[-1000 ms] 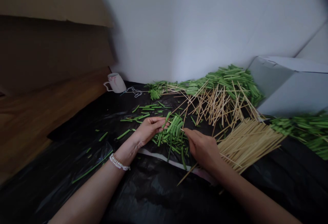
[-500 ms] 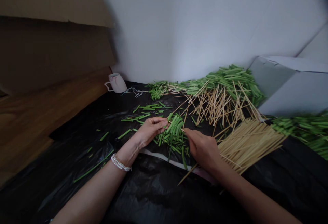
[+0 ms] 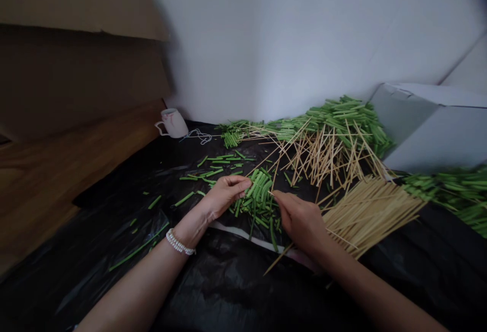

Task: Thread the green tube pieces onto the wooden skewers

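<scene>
My left hand [image 3: 231, 192], with a beaded bracelet [image 3: 180, 243] at the wrist, is closed in a pinch at the left edge of a heap of cut green stem pieces [image 3: 261, 190]. Whatever lies between its thumb and fingers is too small to make out. On the heap's right side, my right hand [image 3: 302, 215] is closed around a thin bamboo skewer [image 3: 271, 193]. A short end of that skewer shows at the fingertips, close to the green pieces; the palm hides the rest.
Loose bamboo skewers [image 3: 375, 213] lie right of my right hand. Behind are skewers threaded with green pieces [image 3: 342, 119]; more green stems [image 3: 456, 195] lie far right. A mug [image 3: 174, 123] stands at the back left. A white box [image 3: 429, 119] and black plastic sheet [image 3: 228, 281] are also there.
My left fingertips have shifted slightly, and the green piece that showed at them before is no longer distinct there. My right hand stays almost where it was.
</scene>
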Available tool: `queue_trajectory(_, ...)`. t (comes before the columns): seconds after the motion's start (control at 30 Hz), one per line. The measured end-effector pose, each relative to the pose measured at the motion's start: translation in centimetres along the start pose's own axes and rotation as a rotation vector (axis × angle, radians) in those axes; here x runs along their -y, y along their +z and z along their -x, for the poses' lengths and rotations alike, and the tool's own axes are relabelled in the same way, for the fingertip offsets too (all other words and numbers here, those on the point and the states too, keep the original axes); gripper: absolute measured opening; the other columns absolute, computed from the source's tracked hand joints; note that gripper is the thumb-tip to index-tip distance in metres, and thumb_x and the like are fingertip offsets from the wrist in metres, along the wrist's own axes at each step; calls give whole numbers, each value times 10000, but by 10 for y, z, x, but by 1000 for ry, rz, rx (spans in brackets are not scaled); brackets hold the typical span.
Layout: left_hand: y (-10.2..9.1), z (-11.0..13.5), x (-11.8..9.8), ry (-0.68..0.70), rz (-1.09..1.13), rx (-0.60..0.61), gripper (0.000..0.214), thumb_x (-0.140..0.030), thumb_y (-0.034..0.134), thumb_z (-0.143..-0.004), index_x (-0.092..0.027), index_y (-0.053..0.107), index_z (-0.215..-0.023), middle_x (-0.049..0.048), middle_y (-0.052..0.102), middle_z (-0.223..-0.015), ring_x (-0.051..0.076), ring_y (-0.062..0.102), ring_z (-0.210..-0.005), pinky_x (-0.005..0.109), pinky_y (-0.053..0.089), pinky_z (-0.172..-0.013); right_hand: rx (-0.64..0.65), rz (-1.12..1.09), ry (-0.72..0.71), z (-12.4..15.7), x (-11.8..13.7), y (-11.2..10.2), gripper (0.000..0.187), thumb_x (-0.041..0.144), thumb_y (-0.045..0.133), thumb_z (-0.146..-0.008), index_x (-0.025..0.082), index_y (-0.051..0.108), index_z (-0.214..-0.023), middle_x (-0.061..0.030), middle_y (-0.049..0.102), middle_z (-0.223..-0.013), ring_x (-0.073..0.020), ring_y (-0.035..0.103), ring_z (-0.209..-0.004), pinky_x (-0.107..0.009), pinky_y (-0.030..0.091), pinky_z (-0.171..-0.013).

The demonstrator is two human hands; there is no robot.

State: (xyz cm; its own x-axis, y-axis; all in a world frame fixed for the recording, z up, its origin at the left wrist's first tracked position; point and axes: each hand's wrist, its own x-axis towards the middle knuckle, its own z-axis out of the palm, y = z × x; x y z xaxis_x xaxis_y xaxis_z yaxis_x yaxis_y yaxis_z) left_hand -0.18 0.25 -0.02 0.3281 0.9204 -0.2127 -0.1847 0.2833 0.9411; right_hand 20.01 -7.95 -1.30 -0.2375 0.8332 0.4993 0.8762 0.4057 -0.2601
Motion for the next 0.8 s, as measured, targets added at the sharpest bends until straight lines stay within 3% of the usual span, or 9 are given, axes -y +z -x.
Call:
queue_trajectory(0.13,-18,-8,-9,187,-224,-66,326,-438,778,-680,-153,768,-838,72,727,-817,147,599,-711,272,448,-715,-37,-3,4,0,-3,1,315,145,396,-921,196,649,-1101,-58,717,-944,-141,665,-822,-234,492,-735)
queue_trajectory(0.27,-57,-19,-20,390,-718,-377,161,-302,718,-739,-166,767,-812,90,736,-866,229,626,-803,329,427,-791,-48,4,5,0,-5,2,300,152,405,-922,186,655,-1085,-65,716,-943,-146,669,-833,-237,495,-752)
queue_trajectory(0.4,-88,-25,-20,459,-1207,-537,146,-240,653,-778,-190,777,-838,116,702,-878,281,580,-856,375,384,-821,-54,14,-1,0,-4,2,295,153,409,-924,183,658,-1080,-64,718,-950,-144,672,-840,-234,494,-774)
queue_trajectory(0.53,-94,-26,-14,450,-1405,-535,171,-261,652,-787,-197,775,-889,138,663,-901,315,526,-898,393,370,-801,-59,17,4,0,-3,2,303,153,406,-921,188,657,-1087,-57,721,-939,-137,669,-821,-223,492,-759)
queue_trajectory(0.8,-86,-24,-13,453,-1565,-480,140,-199,598,-810,-217,733,-843,129,671,-931,315,506,-946,386,362,-790,-52,24,1,0,-3,1,313,153,403,-919,184,658,-1099,-63,723,-943,-140,675,-815,-230,503,-745)
